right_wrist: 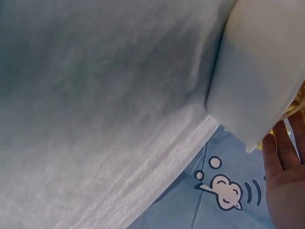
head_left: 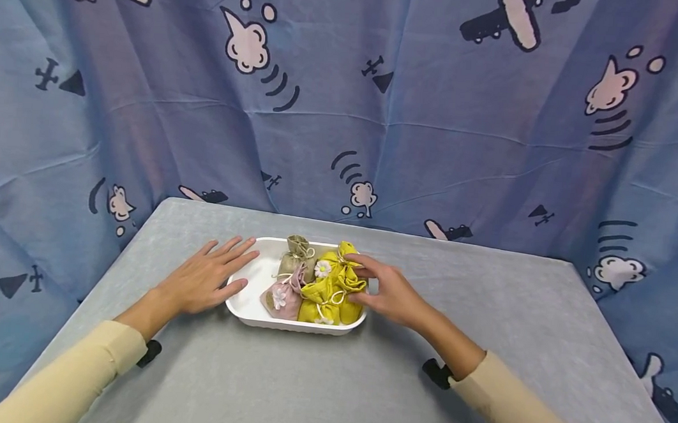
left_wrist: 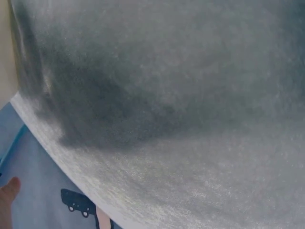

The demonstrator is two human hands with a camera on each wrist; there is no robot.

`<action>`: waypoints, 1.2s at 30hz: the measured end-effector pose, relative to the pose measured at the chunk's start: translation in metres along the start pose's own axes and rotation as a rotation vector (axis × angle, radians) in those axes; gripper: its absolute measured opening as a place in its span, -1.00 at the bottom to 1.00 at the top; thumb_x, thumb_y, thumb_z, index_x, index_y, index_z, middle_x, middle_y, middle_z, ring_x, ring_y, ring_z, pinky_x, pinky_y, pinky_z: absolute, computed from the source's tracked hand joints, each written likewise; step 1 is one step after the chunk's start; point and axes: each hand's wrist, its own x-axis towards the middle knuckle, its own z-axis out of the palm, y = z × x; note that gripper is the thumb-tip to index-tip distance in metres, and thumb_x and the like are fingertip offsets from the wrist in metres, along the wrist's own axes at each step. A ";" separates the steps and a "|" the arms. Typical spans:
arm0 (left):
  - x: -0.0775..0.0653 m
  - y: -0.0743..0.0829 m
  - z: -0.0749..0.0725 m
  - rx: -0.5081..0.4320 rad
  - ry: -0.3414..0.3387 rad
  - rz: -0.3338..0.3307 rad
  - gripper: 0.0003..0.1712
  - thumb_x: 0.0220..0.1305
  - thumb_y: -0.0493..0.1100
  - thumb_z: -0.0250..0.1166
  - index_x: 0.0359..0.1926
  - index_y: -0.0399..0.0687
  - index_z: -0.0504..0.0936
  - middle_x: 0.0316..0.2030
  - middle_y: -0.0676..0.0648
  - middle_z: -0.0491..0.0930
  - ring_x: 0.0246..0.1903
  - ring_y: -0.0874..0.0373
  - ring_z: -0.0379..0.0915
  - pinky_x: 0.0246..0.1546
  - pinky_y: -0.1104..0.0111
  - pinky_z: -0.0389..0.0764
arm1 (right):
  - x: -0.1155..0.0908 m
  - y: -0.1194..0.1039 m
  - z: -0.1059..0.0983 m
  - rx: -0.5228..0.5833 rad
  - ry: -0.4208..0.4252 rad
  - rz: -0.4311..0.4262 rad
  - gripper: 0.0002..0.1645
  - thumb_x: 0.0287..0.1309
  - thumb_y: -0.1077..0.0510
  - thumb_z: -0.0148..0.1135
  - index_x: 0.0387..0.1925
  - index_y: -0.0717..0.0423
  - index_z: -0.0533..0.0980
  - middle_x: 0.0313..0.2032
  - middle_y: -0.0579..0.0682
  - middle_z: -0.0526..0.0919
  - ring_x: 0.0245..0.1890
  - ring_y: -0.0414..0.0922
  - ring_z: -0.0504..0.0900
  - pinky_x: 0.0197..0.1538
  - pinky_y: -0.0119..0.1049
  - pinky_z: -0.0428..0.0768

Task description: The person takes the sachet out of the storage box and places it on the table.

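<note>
A white oval tray [head_left: 253, 309] holds several small drawstring pouches. On its right side are yellow-green pouches [head_left: 318, 305] with pale cords and white flowers. A pink pouch [head_left: 284, 298] with a white flower leans beside them, below an olive pouch [head_left: 298, 260]. My left hand [head_left: 206, 278] lies at the tray's left rim with straight, spread fingers. Over the right rim reaches my right hand [head_left: 391, 294], its fingers and thumb apart at the yellow-green pouches. In the right wrist view, its fingers [right_wrist: 283, 148] are beside the tray's white wall [right_wrist: 252, 71].
The tray stands on a grey cloth-covered table [head_left: 284, 375]. A blue curtain [head_left: 321, 108] with airplane and cloud prints hangs right behind the table's far edge. Black wrist straps [head_left: 437, 374] show below both forearms.
</note>
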 end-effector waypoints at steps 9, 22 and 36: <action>-0.001 0.000 0.001 -0.004 0.003 -0.002 -0.28 0.49 0.15 0.02 0.53 -0.04 0.19 0.55 -0.06 0.01 0.50 -0.11 -0.05 0.35 -0.22 0.06 | 0.004 -0.003 0.018 -0.085 -0.024 -0.056 -0.20 0.00 0.40 0.45 0.32 0.15 0.42 -0.02 0.13 0.72 -0.02 -0.05 0.71 0.14 -0.03 0.56; -0.002 0.000 0.003 -0.010 0.006 -0.005 -0.28 0.50 0.16 0.00 0.52 -0.05 0.19 0.55 -0.06 0.01 0.49 -0.12 -0.02 0.35 -0.22 0.07 | 0.002 -0.002 0.022 -0.118 0.014 -0.044 -0.25 0.00 0.40 0.45 0.28 0.12 0.47 0.02 0.12 0.70 -0.03 -0.04 0.72 0.09 -0.09 0.60; -0.001 -0.001 0.003 -0.024 0.002 -0.009 -0.29 0.50 0.15 -0.01 0.52 -0.05 0.19 0.55 -0.07 0.01 0.49 -0.12 -0.02 0.33 -0.24 0.09 | -0.001 -0.008 0.019 -0.264 0.103 -0.129 -0.35 0.07 0.31 0.45 0.24 0.21 0.52 0.07 0.15 0.67 -0.01 0.00 0.69 0.05 -0.07 0.62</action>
